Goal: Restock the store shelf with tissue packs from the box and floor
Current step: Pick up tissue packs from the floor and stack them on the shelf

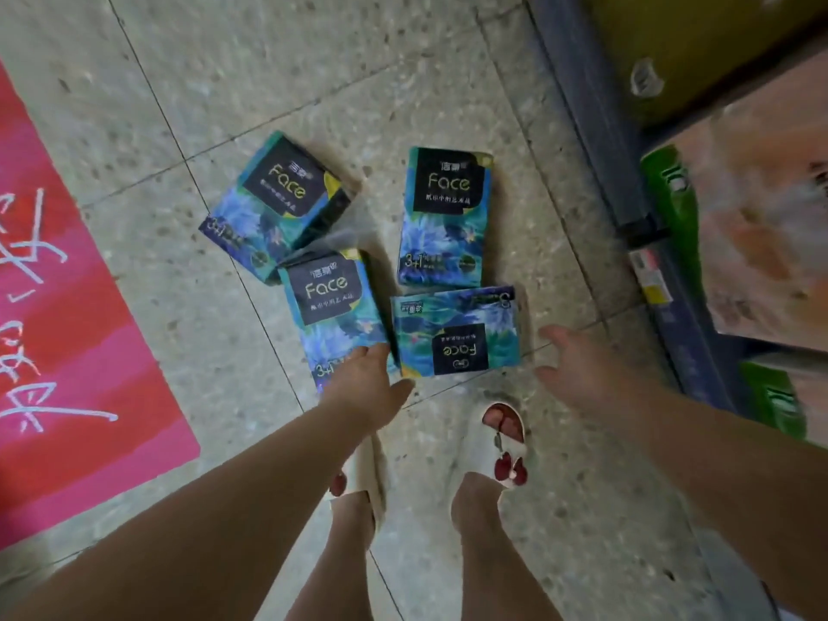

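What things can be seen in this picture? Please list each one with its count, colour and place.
tissue packs: four, blue-green with dark "Face" labels, lying on the floor in a loose cluster ahead of the feet
floor: one, grey speckled tiles
mat: one, red and pink with white writing, on the floor at the left edge
shelf: one, dark blue edge with a price tag, along the right side
green packs: at least two, green, on the shelf at right; blurred
slippers: two, cream with red decoration, on the feet
left hand: one, open, over the near edge of the nearest left pack
right hand: one, open, empty, fingers spread, right of the nearest pack
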Motion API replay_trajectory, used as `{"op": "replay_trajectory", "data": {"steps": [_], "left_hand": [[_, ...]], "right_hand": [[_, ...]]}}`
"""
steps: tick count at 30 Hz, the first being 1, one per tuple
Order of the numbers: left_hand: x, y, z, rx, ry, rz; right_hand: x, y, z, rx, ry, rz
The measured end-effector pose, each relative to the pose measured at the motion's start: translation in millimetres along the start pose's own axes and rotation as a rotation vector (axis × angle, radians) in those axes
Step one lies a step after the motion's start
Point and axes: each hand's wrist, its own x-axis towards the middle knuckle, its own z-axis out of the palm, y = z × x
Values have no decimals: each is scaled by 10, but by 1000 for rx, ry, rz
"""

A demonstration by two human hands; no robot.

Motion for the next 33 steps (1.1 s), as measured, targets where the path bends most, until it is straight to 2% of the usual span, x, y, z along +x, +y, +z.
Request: {"op": "replay_trajectory", "data": {"steps": [12, 16, 21, 27, 33], "left_hand": [[1332, 60, 654, -529, 86, -146], [1534, -1, 785, -608, 132, -221], [1663, 29, 835, -670, 68, -255], [1320, 145, 783, -738, 92, -183], [268, 425, 456, -724, 104, -116]], "right_hand": [[1234, 303, 609, 98, 6, 65], [1510, 371, 818, 284, -9, 27], [1675, 392, 1003, 518, 35, 82], [1319, 379, 915, 490, 159, 99], [242, 414, 479, 588, 187, 141]]}}
